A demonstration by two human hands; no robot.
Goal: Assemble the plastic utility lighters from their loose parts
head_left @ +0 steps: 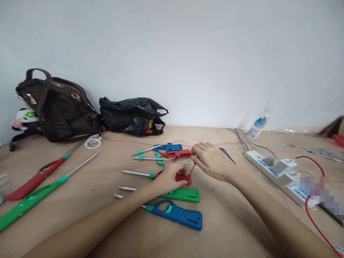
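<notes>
My left hand (172,178) is closed on a red long-nosed gas lighter (189,180) lying on the table, its metal tube pointing left. In my right hand (212,160) is a screwdriver (191,170) with a thin shaft; its handle is mostly hidden by my fingers. The tip meets the handle end of the red lighter. Nearer to me lie a green lighter (185,195) and a blue lighter (182,216). Just beyond my hands are an opened blue lighter (174,147) and an opened red lighter (182,154), with loose metal tubes (147,158) and small teal pieces (160,163).
Two longer lighters, one red (34,181) and one green (27,204), lie at left near a beaded bracelet (92,143). A dark backpack (64,111) and black plastic bag (131,114) stand behind. At right are a bottle (258,124) and a power strip (268,172) with cables.
</notes>
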